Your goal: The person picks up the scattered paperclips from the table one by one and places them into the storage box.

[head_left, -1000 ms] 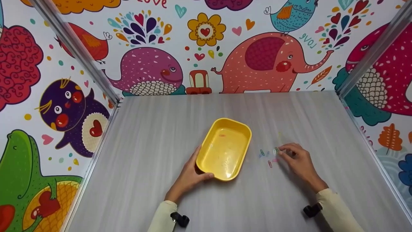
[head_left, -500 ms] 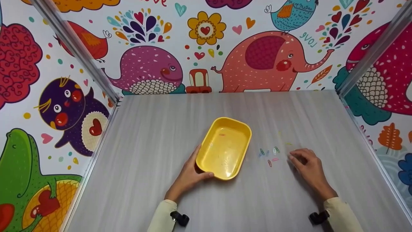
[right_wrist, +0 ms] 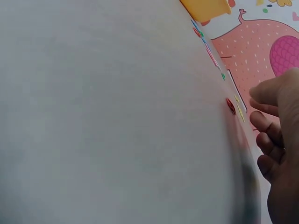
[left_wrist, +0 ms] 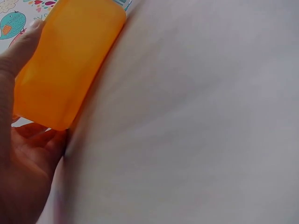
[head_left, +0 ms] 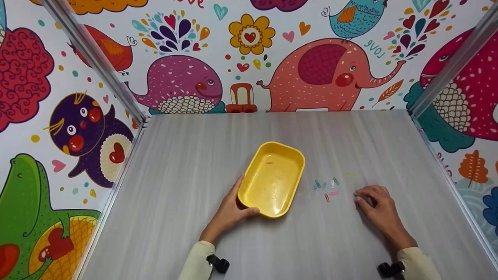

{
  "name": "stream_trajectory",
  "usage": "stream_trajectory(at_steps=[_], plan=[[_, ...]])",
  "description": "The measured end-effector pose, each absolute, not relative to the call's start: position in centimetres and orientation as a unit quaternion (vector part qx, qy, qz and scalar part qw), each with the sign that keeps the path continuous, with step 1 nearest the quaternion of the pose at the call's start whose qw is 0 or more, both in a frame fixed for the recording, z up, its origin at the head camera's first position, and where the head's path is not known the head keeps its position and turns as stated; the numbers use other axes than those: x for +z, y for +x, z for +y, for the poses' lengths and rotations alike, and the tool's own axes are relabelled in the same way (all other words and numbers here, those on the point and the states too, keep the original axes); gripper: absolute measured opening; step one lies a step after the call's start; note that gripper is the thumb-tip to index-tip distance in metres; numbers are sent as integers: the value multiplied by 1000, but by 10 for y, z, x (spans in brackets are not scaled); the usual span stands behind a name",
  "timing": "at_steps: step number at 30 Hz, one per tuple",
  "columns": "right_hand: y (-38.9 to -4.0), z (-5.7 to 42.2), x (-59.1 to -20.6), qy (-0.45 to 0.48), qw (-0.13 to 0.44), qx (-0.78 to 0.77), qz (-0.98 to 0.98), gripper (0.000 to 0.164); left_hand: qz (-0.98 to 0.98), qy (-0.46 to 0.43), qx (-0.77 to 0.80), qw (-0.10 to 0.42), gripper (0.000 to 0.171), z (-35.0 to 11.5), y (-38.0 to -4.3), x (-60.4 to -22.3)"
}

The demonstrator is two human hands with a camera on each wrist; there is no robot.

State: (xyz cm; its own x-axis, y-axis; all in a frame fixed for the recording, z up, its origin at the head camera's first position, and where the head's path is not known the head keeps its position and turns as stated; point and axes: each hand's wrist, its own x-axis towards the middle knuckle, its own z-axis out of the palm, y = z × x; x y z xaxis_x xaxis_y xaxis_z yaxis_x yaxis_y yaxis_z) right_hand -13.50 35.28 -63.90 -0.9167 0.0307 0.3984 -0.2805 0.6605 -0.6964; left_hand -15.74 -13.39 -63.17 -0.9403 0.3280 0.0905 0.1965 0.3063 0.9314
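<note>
My left hand (head_left: 229, 212) grips the near-left side of a yellow plastic tray (head_left: 243, 182). Its thumb lies along the near rim, and in the left wrist view the fingers reach under the tray's edge. One reddish paper clip (head_left: 269, 163) lies inside. To the right, my right hand (head_left: 379, 208) is low over the table, thumb and forefinger tips close together. In the right wrist view a red paper clip (right_wrist: 231, 106) lies on the table just beneath the fingertips, apart from them; the curled fingers show nothing between them.
Several paper clips lie between tray and right hand: a red one (head_left: 327, 198), a pink one (head_left: 333, 193), a green one (head_left: 336, 181) and blue ones. Farther back is a yellow clip (head_left: 349, 174). Cartoon-printed walls (head_left: 323, 77) enclose the grey table (head_left: 186, 155).
My right hand has drawn away from the clips, toward me and to the right, uncovering the yellow clip. The left hand and tray have stayed in place.
</note>
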Motion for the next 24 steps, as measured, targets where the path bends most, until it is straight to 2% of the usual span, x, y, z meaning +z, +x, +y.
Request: stream_trajectory(at_steps=[24], plan=[[-134,367,-641,192,221,326,-899,37,800,157,576,57,122,-133,-158,-632]])
